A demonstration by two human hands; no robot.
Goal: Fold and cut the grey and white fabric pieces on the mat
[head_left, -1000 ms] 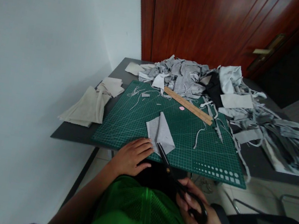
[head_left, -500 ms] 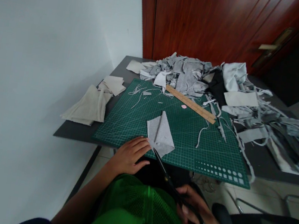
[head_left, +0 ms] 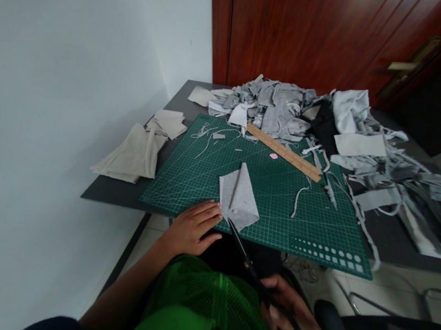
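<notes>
A folded piece of light grey fabric lies near the front edge of the green cutting mat. My left hand rests on the mat's front edge, palm down with fingers stretched out, its fingertips touching the fabric's lower left corner. In my right hand are large black scissors, held low in front of the body. Their blades look nearly closed and point up and left, with the tip at the fabric's lower edge.
A wooden ruler lies across the mat, beside a small pink piece and loose thread. Heaped grey scraps fill the back; more fabric strips lie right. Beige cloth sits left, near the white wall.
The view has shifted slightly. Both hands, the scissors and the grey fabric keep practically the same places relative to one another.
</notes>
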